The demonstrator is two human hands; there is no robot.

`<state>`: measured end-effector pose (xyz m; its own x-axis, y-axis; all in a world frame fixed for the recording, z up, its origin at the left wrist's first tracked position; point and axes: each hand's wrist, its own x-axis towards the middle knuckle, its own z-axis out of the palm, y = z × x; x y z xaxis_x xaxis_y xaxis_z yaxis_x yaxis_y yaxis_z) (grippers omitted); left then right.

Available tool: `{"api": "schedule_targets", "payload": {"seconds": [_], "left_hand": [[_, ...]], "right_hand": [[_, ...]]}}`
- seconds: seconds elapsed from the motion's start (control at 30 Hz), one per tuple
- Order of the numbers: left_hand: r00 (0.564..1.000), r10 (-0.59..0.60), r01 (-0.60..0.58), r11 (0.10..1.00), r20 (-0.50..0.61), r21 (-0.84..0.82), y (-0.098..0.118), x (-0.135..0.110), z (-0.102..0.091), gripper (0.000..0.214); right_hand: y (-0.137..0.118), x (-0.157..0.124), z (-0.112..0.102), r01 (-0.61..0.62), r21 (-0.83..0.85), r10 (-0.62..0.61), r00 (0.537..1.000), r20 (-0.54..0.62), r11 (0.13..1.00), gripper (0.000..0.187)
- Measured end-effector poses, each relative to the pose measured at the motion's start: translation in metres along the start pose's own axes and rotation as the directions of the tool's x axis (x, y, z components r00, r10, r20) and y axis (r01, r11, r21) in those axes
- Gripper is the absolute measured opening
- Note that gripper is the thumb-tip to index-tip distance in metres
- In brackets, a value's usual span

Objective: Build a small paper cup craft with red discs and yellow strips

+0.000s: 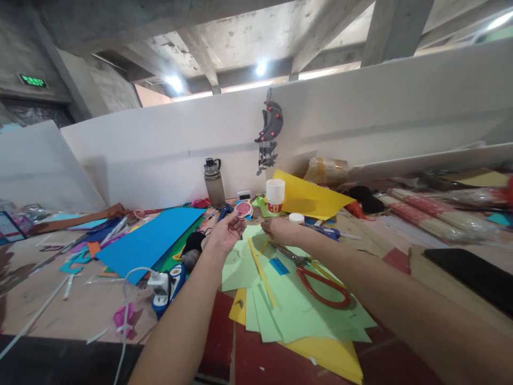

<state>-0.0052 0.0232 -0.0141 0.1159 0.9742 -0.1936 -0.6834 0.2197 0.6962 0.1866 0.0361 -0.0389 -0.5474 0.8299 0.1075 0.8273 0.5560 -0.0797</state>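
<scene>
My left hand (226, 233) pinches a small round container (243, 209) with a white rim and a pinkish-red face, raised above the table. My right hand (274, 229) is just to its right, low over light green paper sheets (292, 315). Its fingers are curled together, and anything between them is hidden. Below the right hand, scissors (323, 289) with red-orange handles lie on the sheets, beside a yellow strip (261, 271) and a small blue piece (279, 266). Beyond the right hand are a stack of paper cups (275, 195) and a white round lid (296, 218).
A dark bottle (214, 183) stands at the back. Left are a blue sheet (154, 238), yarn balls (192, 259) and a power strip (170, 291) with a white cable. Yellow paper (310, 197), wrapped bundles (433, 214) and a black flat object (471, 272) lie right.
</scene>
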Motion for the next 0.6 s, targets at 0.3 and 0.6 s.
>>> {"api": "schedule_targets", "payload": {"seconds": [0.3,0.6], "left_hand": [[0.999,-0.013,0.013,1.000,0.051,0.008,-0.007,0.002,-0.002,0.006],[0.917,0.137,-0.189,0.976,0.375,0.105,-0.018,-0.018,0.016,0.028]], "right_hand": [[0.001,-0.036,-0.012,-0.095,0.502,0.301,0.887,-0.349,0.859,0.011],[-0.018,-0.038,-0.034,0.080,0.922,0.359,0.906,-0.226,0.378,0.038]]}}
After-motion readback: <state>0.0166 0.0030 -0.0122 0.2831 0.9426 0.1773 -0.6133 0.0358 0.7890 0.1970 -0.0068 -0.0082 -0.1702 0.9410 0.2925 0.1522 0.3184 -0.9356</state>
